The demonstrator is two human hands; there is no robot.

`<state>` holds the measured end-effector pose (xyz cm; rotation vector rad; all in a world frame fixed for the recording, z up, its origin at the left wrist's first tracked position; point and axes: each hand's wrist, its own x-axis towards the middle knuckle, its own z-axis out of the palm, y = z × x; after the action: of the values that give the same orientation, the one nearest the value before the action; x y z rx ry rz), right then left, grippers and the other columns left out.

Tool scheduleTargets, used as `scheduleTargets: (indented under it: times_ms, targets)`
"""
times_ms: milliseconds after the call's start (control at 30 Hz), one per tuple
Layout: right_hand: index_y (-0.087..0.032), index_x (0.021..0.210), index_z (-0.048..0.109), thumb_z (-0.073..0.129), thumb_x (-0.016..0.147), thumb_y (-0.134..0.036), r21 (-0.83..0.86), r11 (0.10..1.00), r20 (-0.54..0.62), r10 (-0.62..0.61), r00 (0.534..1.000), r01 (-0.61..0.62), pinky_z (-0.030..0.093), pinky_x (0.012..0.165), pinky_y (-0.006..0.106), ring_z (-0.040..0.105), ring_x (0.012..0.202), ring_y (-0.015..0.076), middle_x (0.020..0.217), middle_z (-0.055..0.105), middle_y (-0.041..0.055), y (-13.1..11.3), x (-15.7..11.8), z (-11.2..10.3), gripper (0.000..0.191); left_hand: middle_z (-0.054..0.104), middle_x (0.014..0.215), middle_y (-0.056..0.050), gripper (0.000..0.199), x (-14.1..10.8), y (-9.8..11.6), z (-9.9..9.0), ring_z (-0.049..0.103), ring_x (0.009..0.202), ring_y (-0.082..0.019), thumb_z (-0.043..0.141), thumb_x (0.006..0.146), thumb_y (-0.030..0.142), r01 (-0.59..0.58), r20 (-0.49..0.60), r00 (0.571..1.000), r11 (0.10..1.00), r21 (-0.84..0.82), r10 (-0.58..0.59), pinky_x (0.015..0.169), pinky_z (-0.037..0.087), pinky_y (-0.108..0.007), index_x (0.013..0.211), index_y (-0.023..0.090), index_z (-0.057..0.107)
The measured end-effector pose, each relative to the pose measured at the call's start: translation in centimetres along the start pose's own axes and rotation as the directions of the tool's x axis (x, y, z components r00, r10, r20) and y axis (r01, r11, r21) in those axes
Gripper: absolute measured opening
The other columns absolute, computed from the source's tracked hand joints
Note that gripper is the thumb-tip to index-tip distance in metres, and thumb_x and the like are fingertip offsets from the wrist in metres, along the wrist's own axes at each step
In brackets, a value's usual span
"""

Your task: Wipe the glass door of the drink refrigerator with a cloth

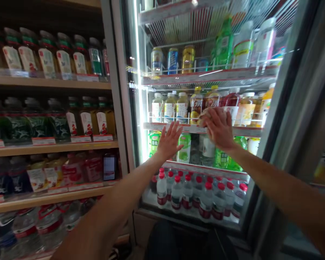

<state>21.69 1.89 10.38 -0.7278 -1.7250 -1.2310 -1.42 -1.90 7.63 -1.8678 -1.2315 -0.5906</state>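
Note:
A lit drinks cooler with a glass door [195, 77] stands in front of me, with bottles and cans on its shelves. My left hand [170, 141] is raised at the glass with its fingers spread, over the row of green-labelled bottles [183, 148]. Nothing is in it. To the right, my right hand [219, 126] grips a pale, crumpled cloth [206, 115] against the glass, level with the tea bottles [197, 103]. Part of the cloth is hidden under the fingers.
Wooden shelves [54, 144] with rows of bottles fill the left side. A phone-like screen [109, 167] is at their right end. Red-capped water bottles [187, 191] stand at the cooler's bottom. A dark door frame [284, 119] runs along the right.

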Motion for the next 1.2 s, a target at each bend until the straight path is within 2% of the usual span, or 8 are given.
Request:
scheduleTargets:
  times_ms: [167,300,467,667,900,1033,1133,1200]
  targets:
    - [-0.027,0.128,0.046,0.045,0.084,-0.017,0.069,0.971,0.134,-0.238,0.962,0.23,0.014,0.111,0.048,0.028,0.134,0.0204,0.139,0.044,0.0024,0.1,-2.3,-0.4,0.045,0.019,0.15,-0.013,0.075,-0.2,0.9,0.7,0.013,0.138,-0.029,0.054,0.078,0.049,-0.023,-0.003,1.0,1.0,0.004,0.023,0.11,0.016,-0.05,0.139,0.015,0.029]
    - [-0.023,0.13,0.045,0.04,0.088,-0.026,-0.008,0.993,0.013,0.117,0.993,-0.117,0.014,0.11,0.052,0.022,0.136,0.0245,0.143,0.037,0.0067,4.3,0.6,-0.7,0.043,0.023,0.148,-0.013,0.069,0.0,0.4,0.7,0.014,0.138,-0.027,0.051,0.081,0.049,-0.039,-0.046,0.998,0.999,0.028,0.04,0.11,0.016,-0.05,0.138,0.015,0.031]
    - [-0.017,0.135,0.04,0.038,0.087,-0.025,-0.052,0.872,-0.093,0.481,0.872,-0.486,0.016,0.107,0.058,0.018,0.136,0.0314,0.147,0.028,0.0111,4.9,4.0,-0.8,0.049,0.023,0.148,-0.013,0.063,2.0,-0.1,0.0,0.015,0.138,-0.026,0.043,0.085,0.048,0.021,-0.139,0.99,0.999,0.036,-0.016,0.111,0.015,-0.048,0.138,0.015,0.031]
    - [-0.026,0.131,0.045,0.039,0.087,-0.022,0.014,0.999,0.134,-0.039,0.99,0.037,0.017,0.111,0.049,0.022,0.137,0.0225,0.143,0.037,0.0027,2.4,1.9,-0.9,0.044,0.019,0.149,-0.014,0.067,5.1,-1.9,-2.0,0.015,0.138,-0.027,0.044,0.085,0.047,0.192,-0.209,0.96,0.981,-0.002,-0.188,0.11,0.017,-0.051,0.141,0.015,0.026]
    - [-0.014,0.134,0.04,0.035,0.087,-0.025,-0.06,0.821,-0.237,0.541,0.807,-0.568,0.023,0.102,0.06,0.024,0.134,0.0332,0.143,0.034,0.0161,9.1,6.4,-1.3,0.049,0.017,0.15,-0.013,0.066,5.4,-3.3,-2.8,0.014,0.138,-0.028,0.043,0.085,0.047,0.22,-0.165,0.964,0.974,0.052,-0.209,0.109,0.019,-0.052,0.141,0.015,0.027]
    - [-0.02,0.13,0.046,0.038,0.087,-0.021,-0.054,0.991,-0.005,0.126,0.992,-0.126,0.023,0.106,0.054,0.023,0.135,0.0279,0.143,0.038,0.0096,4.2,6.4,-0.7,0.044,0.019,0.149,-0.013,0.065,5.3,-3.3,-2.7,0.015,0.138,-0.028,0.044,0.085,0.046,0.208,-0.186,0.963,0.976,0.059,-0.194,0.109,0.019,-0.052,0.14,0.017,0.028]
    - [-0.025,0.128,0.048,0.042,0.086,-0.019,0.022,0.975,0.133,-0.223,0.966,0.222,0.023,0.108,0.05,0.026,0.135,0.0236,0.14,0.042,0.0047,2.0,5.8,-0.4,0.043,0.021,0.148,-0.012,0.064,5.4,-4.3,-3.0,0.017,0.138,-0.027,0.043,0.085,0.047,0.178,-0.18,0.97,0.981,0.077,-0.162,0.109,0.018,-0.052,0.14,0.017,0.029]
    - [-0.025,0.129,0.046,0.041,0.086,-0.018,0.012,0.98,0.107,-0.197,0.975,0.197,0.023,0.108,0.05,0.027,0.134,0.0235,0.14,0.042,0.0055,2.9,6.5,-0.4,0.044,0.022,0.148,-0.013,0.064,5.3,-5.5,-3.3,0.019,0.137,-0.028,0.042,0.085,0.046,0.236,-0.179,0.959,0.969,0.079,-0.219,0.109,0.019,-0.053,0.14,0.015,0.029]
